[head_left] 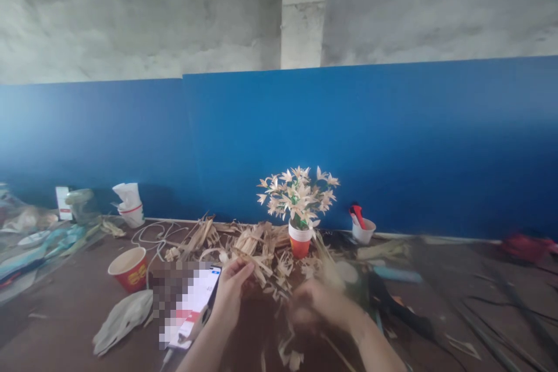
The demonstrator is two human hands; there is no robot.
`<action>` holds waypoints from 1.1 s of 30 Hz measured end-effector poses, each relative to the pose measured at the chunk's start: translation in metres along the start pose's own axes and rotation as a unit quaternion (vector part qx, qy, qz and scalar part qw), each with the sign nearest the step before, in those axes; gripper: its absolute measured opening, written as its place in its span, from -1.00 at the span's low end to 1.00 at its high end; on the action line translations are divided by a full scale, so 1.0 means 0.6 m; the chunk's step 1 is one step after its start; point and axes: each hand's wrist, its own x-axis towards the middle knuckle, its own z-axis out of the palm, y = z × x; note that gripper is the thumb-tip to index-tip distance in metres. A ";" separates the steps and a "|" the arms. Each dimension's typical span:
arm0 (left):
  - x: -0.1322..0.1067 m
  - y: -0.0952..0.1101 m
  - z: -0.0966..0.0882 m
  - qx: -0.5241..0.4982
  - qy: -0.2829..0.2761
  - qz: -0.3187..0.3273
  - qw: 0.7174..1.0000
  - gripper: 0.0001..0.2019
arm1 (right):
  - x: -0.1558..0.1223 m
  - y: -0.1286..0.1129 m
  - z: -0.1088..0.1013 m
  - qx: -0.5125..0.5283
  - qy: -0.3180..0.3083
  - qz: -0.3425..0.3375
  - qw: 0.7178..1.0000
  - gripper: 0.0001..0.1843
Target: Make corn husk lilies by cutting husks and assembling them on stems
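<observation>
- Left hand [233, 283] pinches a husk strip [261, 265].
- Right hand [320, 301], curled and blurred, is beside it; cannot tell whether it grips anything.
- Husks [250, 241] litter the tabletop [56, 334] beyond both hands, around the flowerpot [300, 244].
- Phone [203, 293] lies just left of the left hand.

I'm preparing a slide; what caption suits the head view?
Left hand and blurred right hand amid dry strips, before pale flowers in a red-and-white pot.
</observation>
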 end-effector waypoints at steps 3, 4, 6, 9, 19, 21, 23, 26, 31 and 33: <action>-0.002 0.003 0.002 -0.025 0.031 0.002 0.999 -0.74 | -0.001 -0.005 0.004 -0.010 0.010 -0.008 1.000 -0.80; -0.001 0.002 0.002 -0.027 0.035 0.001 0.999 -0.73 | -0.001 -0.009 0.005 -0.016 0.018 -0.017 1.000 -0.80; 0.001 -0.001 0.001 -0.024 0.036 0.001 0.999 -0.72 | -0.003 -0.018 0.009 -0.029 0.033 -0.033 0.998 -0.81; 0.004 -0.006 0.000 -0.016 0.030 -0.004 0.999 -0.72 | -0.005 -0.029 0.012 -0.040 0.043 -0.050 0.997 -0.83; 0.000 -0.002 0.000 -0.009 0.005 0.013 1.000 -0.75 | -0.003 -0.009 0.008 0.009 0.027 -0.030 0.999 -0.78; -0.005 -0.001 0.004 -0.006 -0.002 0.010 1.000 -0.76 | 0.000 -0.006 0.010 0.031 0.024 -0.026 0.999 -0.77; -0.008 -0.001 0.007 -0.004 -0.005 0.005 1.000 -0.76 | 0.003 -0.005 0.013 0.047 0.022 -0.023 0.998 -0.78; -0.009 -0.004 0.008 -0.007 -0.014 -0.005 1.000 -0.74 | 0.008 -0.007 0.018 0.069 0.017 -0.007 0.997 -0.77; -0.003 -0.009 0.002 -0.005 -0.016 -0.013 1.000 -0.71 | 0.013 -0.006 0.023 0.102 0.009 0.018 0.995 -0.72; 0.000 -0.011 -0.001 -0.004 -0.019 -0.015 1.000 -0.72 | 0.014 -0.005 0.022 0.105 0.004 0.015 0.994 -0.71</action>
